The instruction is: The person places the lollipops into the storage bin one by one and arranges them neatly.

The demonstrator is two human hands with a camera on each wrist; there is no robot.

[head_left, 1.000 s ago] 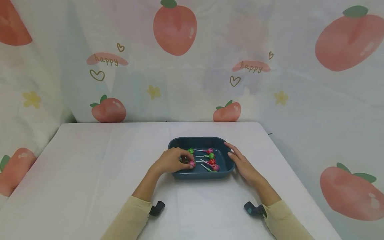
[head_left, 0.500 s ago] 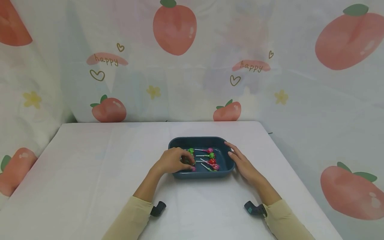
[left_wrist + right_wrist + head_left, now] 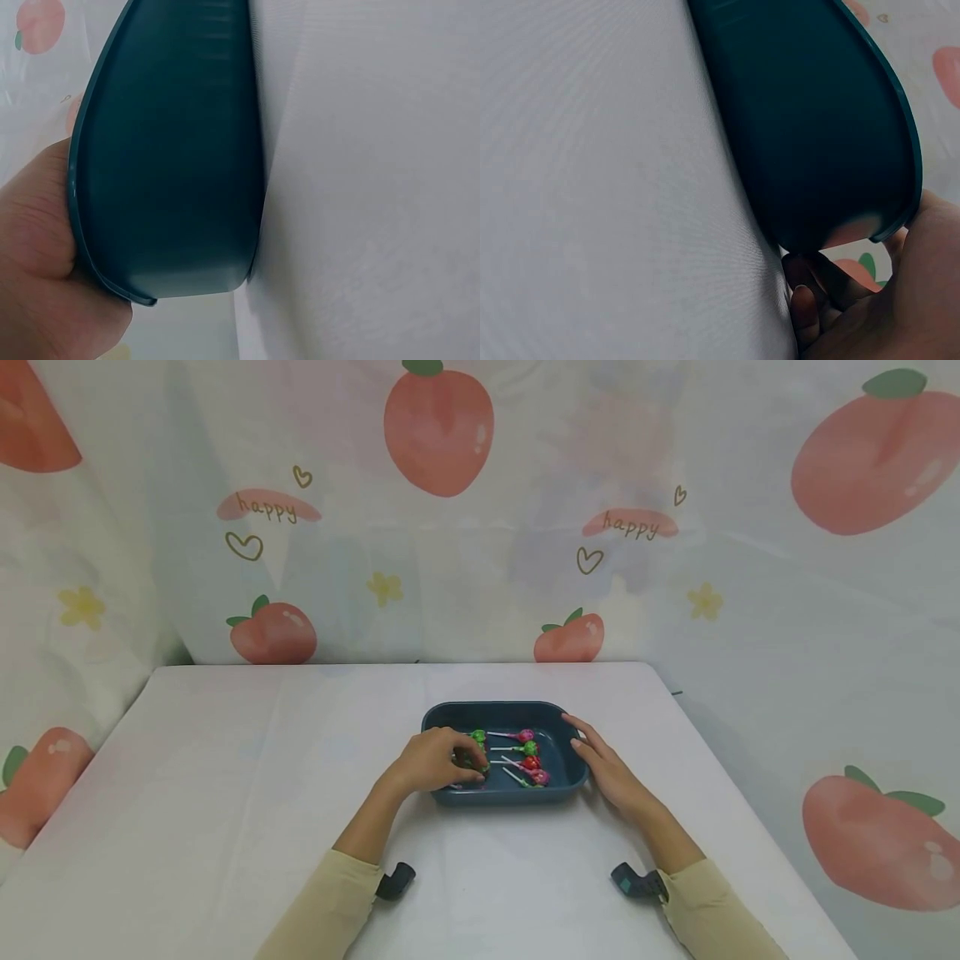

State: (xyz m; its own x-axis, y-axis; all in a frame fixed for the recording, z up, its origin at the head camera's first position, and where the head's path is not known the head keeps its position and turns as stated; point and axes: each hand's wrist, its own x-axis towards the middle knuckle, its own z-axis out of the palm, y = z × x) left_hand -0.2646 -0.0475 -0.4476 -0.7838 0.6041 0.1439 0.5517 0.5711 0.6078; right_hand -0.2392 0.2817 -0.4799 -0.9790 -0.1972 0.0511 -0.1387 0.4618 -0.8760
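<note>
A dark teal tray (image 3: 558,764) stands on the white table with several lollipops in it. On its right side lie a pink lollipop (image 3: 527,735), a green lollipop (image 3: 530,748) and a red lollipop (image 3: 532,762), sticks pointing left. My left hand (image 3: 435,762) reaches over the left rim, its fingers bent down among the lollipops. Part of a green one shows by the fingertips; whether they pinch it is hidden. With the thumb over the rim and other fingers against the outside wall, my right hand (image 3: 611,777) holds the tray's right end; those fingers show near the base in the right wrist view.
White cloth covers the table (image 3: 285,793). Behind it hangs a peach-printed curtain (image 3: 450,577). Dark wrist devices (image 3: 396,882) poke out of both sleeves. Only the outer wall of the tray shows in the left wrist view.
A pink lollipop at my left fingertips has gone lower, down to the tray's near left side, and is now mostly hidden by the thumb. My right hand and the tray stay in place.
</note>
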